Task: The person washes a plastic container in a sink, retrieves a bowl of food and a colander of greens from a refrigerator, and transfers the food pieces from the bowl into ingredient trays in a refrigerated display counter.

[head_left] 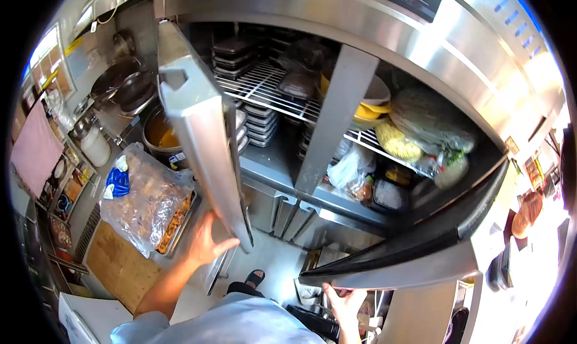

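Both doors of the steel refrigerator stand swung outward, the left door (201, 121) to the left of the interior and the right door (409, 273) at the near right. The left hand (207, 245) is near the left door's lower end, its fingers loosely extended and its thumb spread apart, with nothing visible in its hold; whether it touches the door, I cannot tell. The right hand (347, 301) has its fingertips at the near edge of the right door; how tightly they grip is hidden. Inside, stacked containers (262, 127) sit left of the upright post (338, 115), and a bag of yellow food (396, 143) lies on the rack to the right. On the left counter, a clear plastic bag (147, 194) covers a food tray (175, 224), just beyond a wooden board (120, 269).
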A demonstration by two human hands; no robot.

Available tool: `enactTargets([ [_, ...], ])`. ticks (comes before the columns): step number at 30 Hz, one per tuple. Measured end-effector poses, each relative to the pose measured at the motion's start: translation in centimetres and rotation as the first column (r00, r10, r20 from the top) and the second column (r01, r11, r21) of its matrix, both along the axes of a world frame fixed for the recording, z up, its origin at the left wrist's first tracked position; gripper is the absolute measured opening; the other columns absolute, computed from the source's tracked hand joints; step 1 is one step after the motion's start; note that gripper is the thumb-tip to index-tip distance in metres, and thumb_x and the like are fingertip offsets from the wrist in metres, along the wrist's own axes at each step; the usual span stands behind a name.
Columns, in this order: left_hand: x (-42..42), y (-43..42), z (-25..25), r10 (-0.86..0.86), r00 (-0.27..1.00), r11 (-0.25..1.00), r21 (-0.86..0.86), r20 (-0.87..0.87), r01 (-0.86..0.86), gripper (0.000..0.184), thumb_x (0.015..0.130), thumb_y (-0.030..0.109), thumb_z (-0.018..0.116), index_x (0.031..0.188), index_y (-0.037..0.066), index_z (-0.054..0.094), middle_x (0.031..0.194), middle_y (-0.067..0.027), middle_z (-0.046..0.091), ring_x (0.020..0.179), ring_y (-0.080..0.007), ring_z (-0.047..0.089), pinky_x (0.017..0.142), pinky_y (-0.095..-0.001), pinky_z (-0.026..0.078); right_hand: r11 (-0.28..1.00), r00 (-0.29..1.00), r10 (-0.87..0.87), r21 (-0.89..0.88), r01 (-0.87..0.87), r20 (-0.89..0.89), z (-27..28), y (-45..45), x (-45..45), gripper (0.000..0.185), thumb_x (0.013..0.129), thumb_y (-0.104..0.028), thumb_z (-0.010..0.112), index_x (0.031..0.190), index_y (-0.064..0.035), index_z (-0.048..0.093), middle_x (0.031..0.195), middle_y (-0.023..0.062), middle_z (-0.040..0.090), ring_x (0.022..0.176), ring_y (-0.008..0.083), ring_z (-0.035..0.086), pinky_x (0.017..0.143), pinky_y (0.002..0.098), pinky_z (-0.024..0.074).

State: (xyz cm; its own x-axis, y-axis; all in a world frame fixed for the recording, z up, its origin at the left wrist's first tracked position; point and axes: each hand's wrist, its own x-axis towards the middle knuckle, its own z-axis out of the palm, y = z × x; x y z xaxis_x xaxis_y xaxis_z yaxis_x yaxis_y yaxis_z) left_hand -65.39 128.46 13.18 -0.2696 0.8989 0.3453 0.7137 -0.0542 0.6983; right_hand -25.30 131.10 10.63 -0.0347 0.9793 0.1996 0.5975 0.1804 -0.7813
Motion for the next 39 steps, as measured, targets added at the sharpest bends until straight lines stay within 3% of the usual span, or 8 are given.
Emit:
enactTargets([
  [6, -3.1, -5.4, -1.0, 0.041, 0.992, 0.990, 0.141, -0.123, -0.023, 0.042, 0.066, 0.032, 0.090, 0.093, 0.005, 0.072, 0.098, -0.0092, 0.069, 0.098, -0.0311, 0.064, 0.091, -0.0425, 0.048, 0.991, 0.986, 0.122, 0.073, -0.114, -0.112, 1.9, 8.3, -6.4, 0.041, 0.074, -0.023, 0.089, 0.099, -0.0040, 0.062, 0.070, -0.0024, 0.057, 0.056, 0.0057, 0.040, 0.051, 0.0233, 0.0355],
  [8, -3.1, -6.6, -1.1, 0.064, 0.993, 0.988, 0.134, 0.103, -0.078, 0.035, 0.066, 0.030, 0.090, 0.086, 0.005, 0.075, 0.094, -0.0082, 0.072, 0.093, -0.0294, 0.067, 0.087, -0.0412, 0.051, 0.986, 0.984, 0.135, 0.116, -0.121, -0.121, 2.1, 11.7, -8.8, 0.041, 0.075, -0.022, 0.088, 0.099, -0.0034, 0.062, 0.069, -0.0022, 0.057, 0.056, 0.0055, 0.041, 0.051, 0.0230, 0.0361],
  [14, -5.6, -11.7, -5.2, 0.153, 0.966, 0.980, 0.095, 0.209, -0.175, 0.063, 0.073, 0.013, 0.086, 0.127, -0.002, 0.057, 0.122, -0.0126, 0.063, 0.111, -0.0244, 0.060, 0.098, -0.0392, 0.047, 0.973, 0.998, 0.059, 0.224, -0.065, 0.036, 1.0, 22.1, -13.1, 0.046, 0.081, -0.025, 0.085, 0.110, 0.0013, 0.061, 0.070, 0.0043, 0.063, 0.060, 0.0113, 0.052, 0.057, 0.0278, 0.0459],
  [20, -8.1, -18.8, -17.7, 0.367, 0.870, 0.907, 0.082, 0.328, -0.414, 0.055, 0.079, 0.005, 0.078, 0.129, -0.004, 0.054, 0.123, -0.0127, 0.061, 0.110, -0.0231, 0.059, 0.099, -0.0375, 0.045, 0.967, 0.999, 0.013, 0.253, -0.022, 0.039, 1.0, 28.6, -14.9, 0.041, 0.084, -0.022, 0.081, 0.112, 0.0013, 0.062, 0.079, 0.0115, 0.070, 0.063, 0.0186, 0.060, 0.066, 0.0324, 0.0514],
  [25, -6.5, -19.0, -17.9, 0.611, 0.712, 0.720, 0.132, 0.346, -0.682, 0.055, 0.096, 0.021, 0.059, 0.139, -0.006, 0.041, 0.140, -0.0188, 0.045, 0.127, -0.0289, 0.044, 0.111, -0.0416, 0.032, 0.966, 0.999, 0.034, 0.256, -0.036, 0.014, 1.1, 31.2, -15.4, 0.039, 0.084, -0.022, 0.080, 0.111, 0.0006, 0.063, 0.078, 0.0114, 0.071, 0.064, 0.0188, 0.063, 0.066, 0.0327, 0.0524],
  [32, -6.1, -18.7, -16.9, 0.805, 0.589, 0.584, 0.086, 0.072, -0.807, 0.027, 0.092, 0.015, 0.061, 0.112, -0.002, 0.054, 0.104, -0.0134, 0.050, 0.095, -0.0233, 0.049, 0.084, -0.0392, 0.042, 0.964, 0.995, 0.091, 0.247, -0.100, 0.048, 1.5, 31.7, -14.2, 0.034, 0.083, -0.021, 0.081, 0.107, -0.0001, 0.066, 0.076, 0.0114, 0.071, 0.063, 0.0196, 0.066, 0.065, 0.0333, 0.0531],
  [34, -4.6, -15.8, -12.5, 0.698, 0.583, 0.599, 0.107, 0.415, -0.793, 0.027, 0.087, 0.010, 0.066, 0.109, -0.002, 0.057, 0.096, -0.0088, 0.057, 0.086, -0.0180, 0.053, 0.076, -0.0344, 0.046, 0.981, 0.992, 0.123, 0.145, -0.125, 0.023, 2.5, 31.4, -13.9, 0.031, 0.084, -0.017, 0.078, 0.106, 0.0007, 0.066, 0.080, 0.0140, 0.071, 0.069, 0.0228, 0.068, 0.069, 0.0344, 0.0537],
  [39, -2.8, -14.2, -8.1, 0.750, 0.553, 0.578, 0.046, 0.361, -0.815, 0.017, 0.091, 0.012, 0.069, 0.090, 0.001, 0.057, 0.076, -0.0024, 0.056, 0.065, -0.0096, 0.051, 0.058, -0.0247, 0.042, 0.967, 0.983, 0.182, 0.190, -0.172, -0.037, 2.1, 31.2, -13.7, 0.027, 0.085, -0.013, 0.075, 0.105, 0.0018, 0.065, 0.087, 0.0187, 0.072, 0.080, 0.0283, 0.070, 0.077, 0.0370, 0.0537],
])
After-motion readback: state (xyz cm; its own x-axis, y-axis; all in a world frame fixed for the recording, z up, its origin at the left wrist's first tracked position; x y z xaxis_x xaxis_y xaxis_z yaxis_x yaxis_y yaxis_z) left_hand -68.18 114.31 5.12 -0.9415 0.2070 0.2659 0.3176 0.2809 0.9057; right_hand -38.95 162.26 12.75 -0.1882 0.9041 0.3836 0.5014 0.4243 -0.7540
